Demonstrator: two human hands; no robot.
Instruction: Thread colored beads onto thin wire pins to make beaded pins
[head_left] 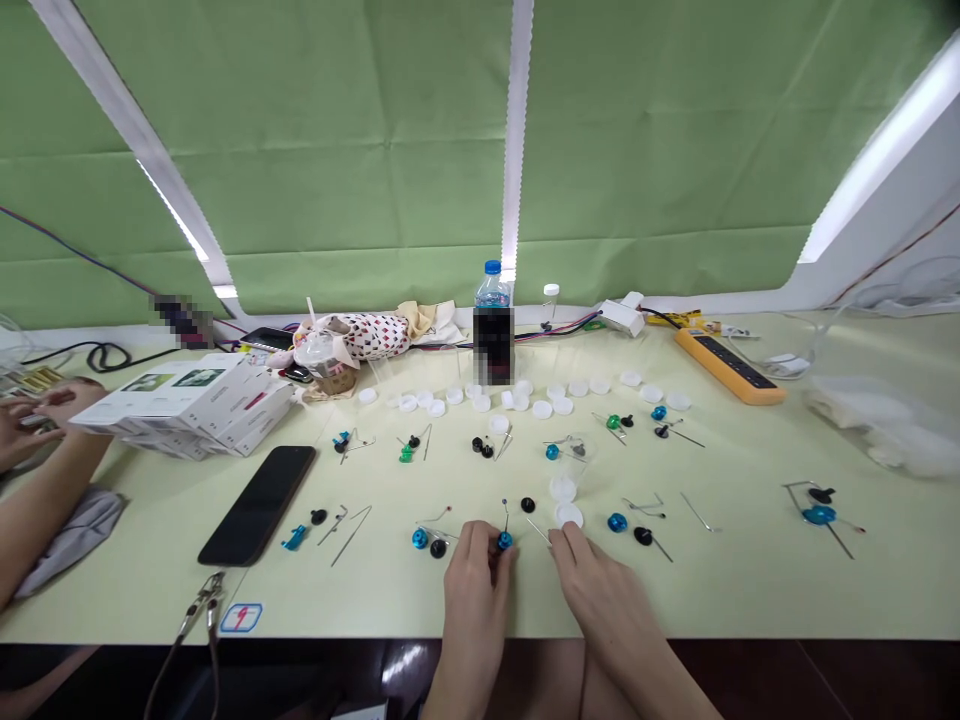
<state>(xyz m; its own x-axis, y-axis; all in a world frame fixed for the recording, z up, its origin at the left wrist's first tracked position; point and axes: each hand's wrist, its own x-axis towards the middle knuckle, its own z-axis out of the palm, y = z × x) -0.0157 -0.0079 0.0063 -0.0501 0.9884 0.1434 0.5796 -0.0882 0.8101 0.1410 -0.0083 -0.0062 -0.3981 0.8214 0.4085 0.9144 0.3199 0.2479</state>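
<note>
Left hand (pixel 474 600) pinching blue-knobbed wire pin (pixel 505 540), grip narrow. Right hand (pixel 604 590) grip wide, fingertips (pixel 561 538) just beside white plastic cap (pixel 568 515) at 11 o'clock. Counter (pixel 720 590) edge just below hands; open room at 3 o'clock.

a blue bead (pixel 505 541), green blind (pixel 375 150), orange power strip (pixel 730 365), diamond-patterned white cloth (pixel 371 336)
</note>
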